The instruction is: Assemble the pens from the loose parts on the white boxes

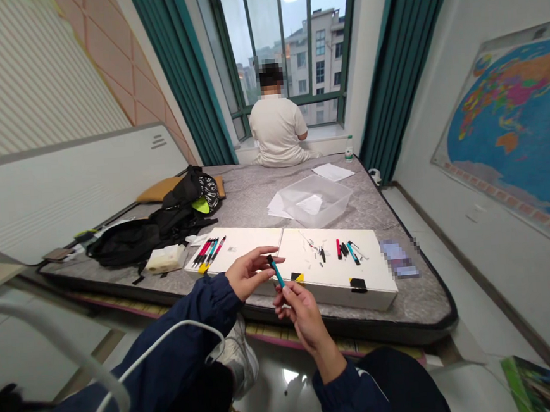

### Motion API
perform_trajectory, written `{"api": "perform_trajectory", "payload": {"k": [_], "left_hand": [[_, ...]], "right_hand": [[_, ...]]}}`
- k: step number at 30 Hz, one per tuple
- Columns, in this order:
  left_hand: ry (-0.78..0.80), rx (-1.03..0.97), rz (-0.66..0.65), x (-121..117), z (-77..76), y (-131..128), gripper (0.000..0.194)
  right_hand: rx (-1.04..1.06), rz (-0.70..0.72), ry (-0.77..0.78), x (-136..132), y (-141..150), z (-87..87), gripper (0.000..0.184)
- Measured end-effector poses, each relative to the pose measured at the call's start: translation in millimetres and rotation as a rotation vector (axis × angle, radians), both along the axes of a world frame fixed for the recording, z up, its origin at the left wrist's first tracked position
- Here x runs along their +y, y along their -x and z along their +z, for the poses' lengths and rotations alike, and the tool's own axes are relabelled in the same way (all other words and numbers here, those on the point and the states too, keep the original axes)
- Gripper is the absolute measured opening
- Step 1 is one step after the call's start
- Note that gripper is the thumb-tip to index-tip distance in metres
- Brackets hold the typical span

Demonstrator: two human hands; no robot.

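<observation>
My right hand [302, 312] pinches the lower end of a short teal pen barrel [278, 274] with a black upper end. The barrel is tilted, above the front edge of two white boxes [253, 238]. My left hand [252, 272] has its fingers apart around the black end; whether it touches the barrel is unclear. On the left box lies a row of several red, teal and black pens [211, 251]. Loose on the right box are a red barrel [339, 248], another teal barrel [353, 253], black pieces [344, 249] and small scattered parts [317, 248].
The boxes stand on a grey mattress [245, 195]. Behind them is a clear plastic bin [319, 197] with papers [333, 171]. A tissue pack [165, 259] and black backpack [130, 239] lie left. A person [277, 126] sits at the window, back turned. A white cable [170, 328] crosses my left sleeve.
</observation>
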State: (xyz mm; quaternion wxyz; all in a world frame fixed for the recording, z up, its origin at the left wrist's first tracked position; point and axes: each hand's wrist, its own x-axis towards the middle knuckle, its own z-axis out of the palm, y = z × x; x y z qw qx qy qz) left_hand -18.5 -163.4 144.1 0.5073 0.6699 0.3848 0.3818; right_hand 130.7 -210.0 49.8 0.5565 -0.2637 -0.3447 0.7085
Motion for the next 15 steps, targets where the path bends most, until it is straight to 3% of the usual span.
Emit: {"api": "perform_trajectory", "payload": {"k": [5,10,15], "left_hand": [[-0.008,0.061,0.006,1.3,5.1,1.1,0.032],[-0.074,0.173,0.188,5.6,4.9,4.1,0.03],[-0.081,0.178,0.217,6.0,2.3,6.6,0.031]], "right_hand": [[0.007,0.017,-0.012,-1.0,0.4,-0.6,0.025],[-0.016,0.041,-0.029,-1.8,3.7,-0.1,0.026],[-0.067,0.029,-0.092,-1.9,3.5,-0.7,0.026]]}}
